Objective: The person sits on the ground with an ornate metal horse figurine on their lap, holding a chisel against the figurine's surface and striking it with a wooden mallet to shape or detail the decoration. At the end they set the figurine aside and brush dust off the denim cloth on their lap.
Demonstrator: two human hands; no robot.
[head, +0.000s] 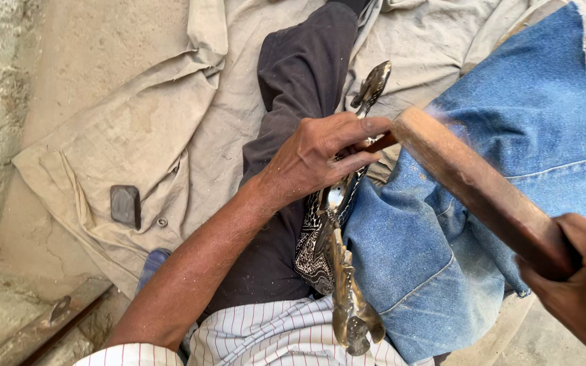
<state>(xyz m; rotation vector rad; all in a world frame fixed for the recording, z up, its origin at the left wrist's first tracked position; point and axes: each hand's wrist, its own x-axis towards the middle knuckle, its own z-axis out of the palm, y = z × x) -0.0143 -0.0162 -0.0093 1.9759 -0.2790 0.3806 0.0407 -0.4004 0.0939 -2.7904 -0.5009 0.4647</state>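
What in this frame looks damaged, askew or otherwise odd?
The blue denim cloth over the person's lap is ragged, its right edge frayed and unevenly cut. A small dark flat block lies alone on the rumpled beige sheet. The ornate brass piece shows no clear damage.

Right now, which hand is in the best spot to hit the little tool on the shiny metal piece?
The right hand. It grips the wooden mallet, whose head is by the thin tool. The left hand is busy pinching that tool against the ornate brass piece.
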